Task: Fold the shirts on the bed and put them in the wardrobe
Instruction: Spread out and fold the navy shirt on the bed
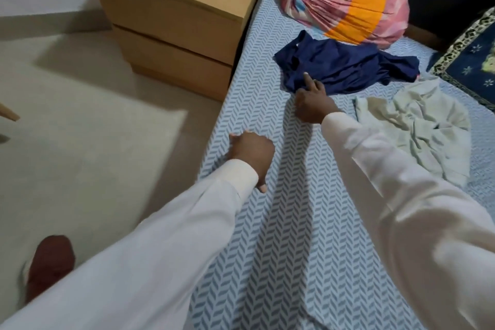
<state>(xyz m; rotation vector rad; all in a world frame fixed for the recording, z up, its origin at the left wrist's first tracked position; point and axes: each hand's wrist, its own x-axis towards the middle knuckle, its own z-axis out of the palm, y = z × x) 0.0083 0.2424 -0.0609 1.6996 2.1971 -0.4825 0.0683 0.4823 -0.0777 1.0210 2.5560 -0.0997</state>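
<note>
A crumpled navy blue shirt lies on the bed, which wears a blue-and-white herringbone sheet. A crumpled pale grey-green shirt lies to its right. My right hand is at the navy shirt's near edge, one finger stretched onto the cloth and the others bunching its hem. My left hand hovers over the sheet near the bed's left edge, fingers loosely curled, holding nothing. Both arms are in white sleeves.
A tan wooden drawer unit stands against the bed's left side. A pink and orange cloth bundle sits at the head, and a dark blue patterned cushion at the far right. Grey floor and my foot are on the left.
</note>
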